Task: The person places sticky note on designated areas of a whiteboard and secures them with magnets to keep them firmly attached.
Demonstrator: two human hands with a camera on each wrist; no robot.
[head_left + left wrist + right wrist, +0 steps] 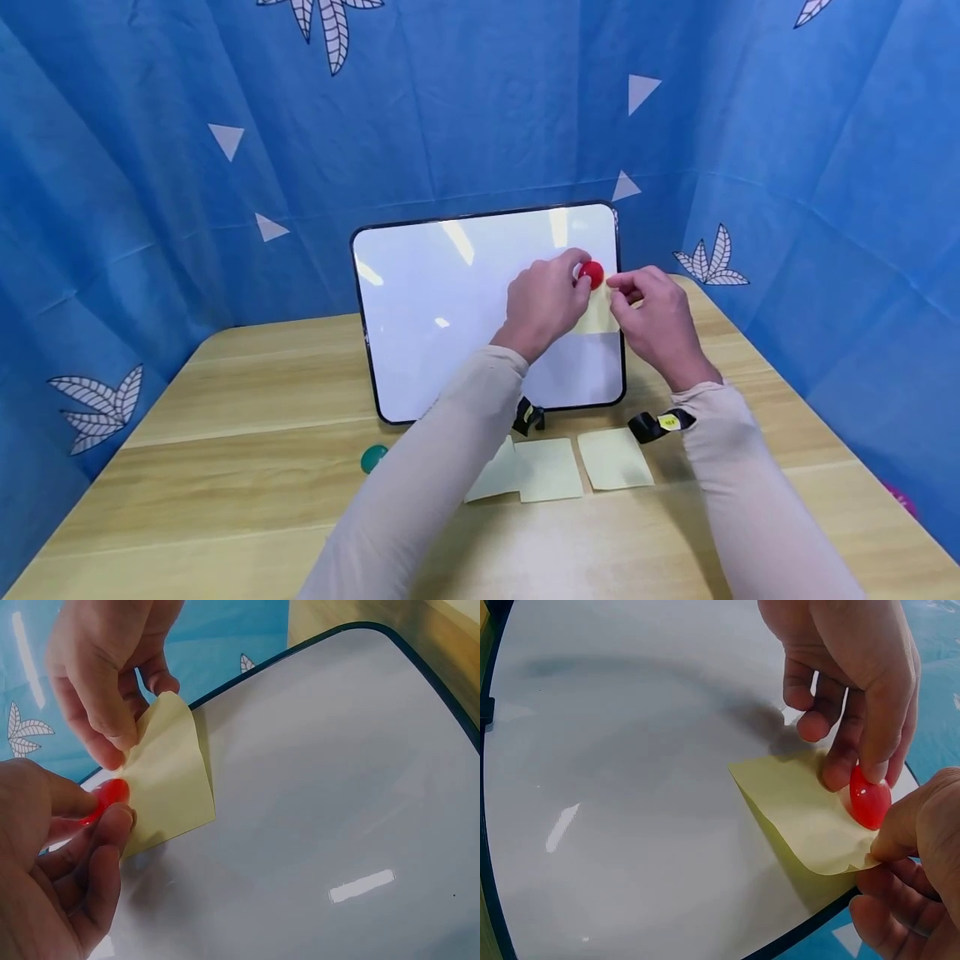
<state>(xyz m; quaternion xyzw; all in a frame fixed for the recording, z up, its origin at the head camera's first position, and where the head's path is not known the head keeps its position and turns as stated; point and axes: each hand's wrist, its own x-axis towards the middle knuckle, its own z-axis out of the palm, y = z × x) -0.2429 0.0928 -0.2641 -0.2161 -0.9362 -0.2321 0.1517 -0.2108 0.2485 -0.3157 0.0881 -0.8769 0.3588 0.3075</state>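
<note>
A whiteboard (pixel 435 333) with a black frame stands tilted on the table. Near its upper right edge, my left hand (pixel 546 302) pinches a glossy red round magnet (pixel 592 274) between thumb and fingers. The magnet sits against the upper part of a pale yellow sticky note (pixel 596 318), which overlaps the board. My right hand (pixel 658 321) pinches the note's outer corner between thumb and finger, as the right wrist view shows. In that view one side of the note (pixel 795 802) curls up off the white surface. Both hands are close together there.
Three more yellow notes lie in front of the board: a right one (pixel 615 460), a middle one (pixel 550 472) and a left one (pixel 497 477) partly behind my left sleeve. A green round piece (pixel 372 457) rests left of that sleeve. Blue curtain (pixel 480 108) surrounds the wooden table (pixel 247 425).
</note>
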